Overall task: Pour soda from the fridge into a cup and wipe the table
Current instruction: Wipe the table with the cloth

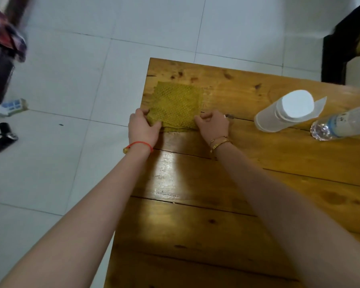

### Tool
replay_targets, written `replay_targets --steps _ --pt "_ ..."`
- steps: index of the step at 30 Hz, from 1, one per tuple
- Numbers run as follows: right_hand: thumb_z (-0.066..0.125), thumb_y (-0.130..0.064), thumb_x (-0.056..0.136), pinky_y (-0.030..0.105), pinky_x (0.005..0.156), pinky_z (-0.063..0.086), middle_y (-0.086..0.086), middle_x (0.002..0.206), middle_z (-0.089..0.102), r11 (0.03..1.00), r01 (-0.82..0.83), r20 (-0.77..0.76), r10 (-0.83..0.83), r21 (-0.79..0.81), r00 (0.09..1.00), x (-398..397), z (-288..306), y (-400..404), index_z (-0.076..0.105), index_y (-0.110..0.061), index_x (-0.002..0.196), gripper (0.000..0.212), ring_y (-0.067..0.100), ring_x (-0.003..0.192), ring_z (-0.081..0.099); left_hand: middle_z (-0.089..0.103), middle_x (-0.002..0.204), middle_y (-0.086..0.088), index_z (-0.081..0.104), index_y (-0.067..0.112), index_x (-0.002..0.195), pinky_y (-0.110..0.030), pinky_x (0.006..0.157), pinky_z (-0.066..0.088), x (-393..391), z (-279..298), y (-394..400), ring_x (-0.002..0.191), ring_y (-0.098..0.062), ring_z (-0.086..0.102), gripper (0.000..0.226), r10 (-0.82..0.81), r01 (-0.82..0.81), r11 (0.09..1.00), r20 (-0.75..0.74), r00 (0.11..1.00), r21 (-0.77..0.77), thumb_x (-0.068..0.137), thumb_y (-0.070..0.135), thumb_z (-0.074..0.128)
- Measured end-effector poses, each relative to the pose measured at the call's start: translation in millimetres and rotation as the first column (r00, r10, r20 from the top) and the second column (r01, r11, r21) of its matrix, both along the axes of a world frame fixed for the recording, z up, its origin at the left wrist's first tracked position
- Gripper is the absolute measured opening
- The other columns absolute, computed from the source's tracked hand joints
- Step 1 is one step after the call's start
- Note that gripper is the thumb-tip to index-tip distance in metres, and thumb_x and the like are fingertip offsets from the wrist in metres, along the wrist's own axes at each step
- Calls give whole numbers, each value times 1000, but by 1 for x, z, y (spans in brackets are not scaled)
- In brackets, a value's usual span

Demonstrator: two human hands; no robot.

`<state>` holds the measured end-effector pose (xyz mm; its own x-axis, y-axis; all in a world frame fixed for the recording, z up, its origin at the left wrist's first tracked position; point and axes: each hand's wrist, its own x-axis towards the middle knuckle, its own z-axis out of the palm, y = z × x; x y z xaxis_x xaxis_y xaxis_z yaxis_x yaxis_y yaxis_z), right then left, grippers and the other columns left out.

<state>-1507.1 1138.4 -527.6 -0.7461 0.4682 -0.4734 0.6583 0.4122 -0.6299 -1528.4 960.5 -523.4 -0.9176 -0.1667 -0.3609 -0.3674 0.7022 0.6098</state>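
A wooden tabletop (pixel 216 204) fills the lower right of the frame, with pale floor tiles (pixel 71 59) across the left and top. A yellow-green cloth (pixel 176 102) lies flat near the tabletop's upper left corner. The left hand (pixel 142 126) has its grip pinched on the cloth's near left corner; the right hand (pixel 213 124) pinches the near right corner. At the right edge of the frame stands a clear cup (pixel 283 112), and just beside it a plastic bottle (pixel 341 125).
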Motion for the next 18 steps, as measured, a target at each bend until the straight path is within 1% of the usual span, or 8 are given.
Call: replay_targets --steps 3,5,7,9,11,13,16,18 --pt "67 -28 85 23 76 42 1 86 65 998 -46 40 45 38 998 -9 -4 -2 65 -10 82 19 15 83 59 62 117 -10 51 10 131 -20 83 36 -3 -1 7 109 -24 59 50 43 -44 999 39 998 10 88 25 69" --pt "67 -25 85 24 70 44 2 71 58 992 -117 77 112 56 991 -12 -1 1 53 -13 62 29 15 68 54 61 121 -10 51 10 130 -20 84 37 -5 -3 10 113 -25 58 50 93 -94 995 52 994 15 87 25 70" --pt "67 -21 85 25 69 45 5 72 58 988 -150 112 145 37 983 -15 2 4 50 -14 59 32 16 70 55 60 124 -11 51 10 128 -24 88 41 -6 -4 12 116 -27 57 51 126 -127 992 65 990 15 85 23 73" --pt "67 -19 84 20 65 46 3 67 55 991 -129 96 132 -31 987 -15 5 6 50 -15 59 30 12 64 52 59 124 -10 52 9 128 -23 87 40 -8 -3 12 117 -26 56 51 143 -144 990 91 986 8 84 22 74" --pt "66 -19 83 8 53 39 -3 56 45 990 -67 35 72 -121 997 -12 9 5 45 -17 55 35 6 53 42 59 127 -9 54 9 128 -25 91 41 -8 0 11 120 -25 55 50 135 -137 991 112 984 5 83 23 73" --pt "63 -20 85 13 52 35 -5 56 40 967 13 -19 -18 -255 1000 -5 12 4 40 -20 54 39 6 54 38 60 129 -7 57 10 128 -27 97 41 -4 3 11 121 -24 54 50 108 -112 993 125 986 22 83 24 74" --pt "58 -10 84 26 64 39 -4 69 47 816 199 28 -219 -543 975 11 21 2 50 -17 64 23 11 64 44 60 116 -2 60 17 125 -23 96 42 13 8 10 114 -19 58 48 95 -119 982 167 981 144 80 26 76" --pt "56 -1 77 33 76 42 -1 85 51 653 302 49 -376 -695 925 25 27 -1 58 -14 77 13 17 84 50 62 111 -3 59 25 117 -30 99 48 29 11 10 106 -21 63 47 92 -136 963 191 977 234 75 30 79"
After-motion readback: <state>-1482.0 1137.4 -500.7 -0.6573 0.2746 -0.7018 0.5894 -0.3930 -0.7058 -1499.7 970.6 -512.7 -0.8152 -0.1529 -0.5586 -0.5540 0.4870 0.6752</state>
